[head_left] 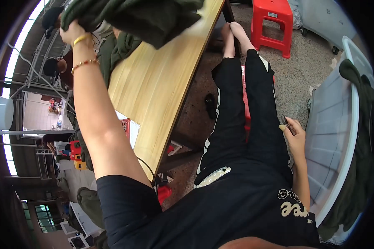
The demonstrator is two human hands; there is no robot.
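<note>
My left arm stretches out over the wooden table [166,91]. At its end my left hand [74,34] is closed on the edge of a dark green garment [149,20], lifted above the far part of the table and cut off by the top of the view. More dark green cloth [112,54] lies on the table under and beside it. My right hand [296,139] is low at my right side, beside my thigh. Its fingers pinch a small dark tool [288,125], possibly thread snips, mostly hidden by the fingers. A yellowish cover sits on one fingertip.
A pale plastic bin [349,137] stands close on my right, dark green garments [363,103] over its rim. A red stool [273,20] is ahead. A paper and a red item [126,128] lie at the table's left edge. Co-workers in dark caps [54,66] are at left.
</note>
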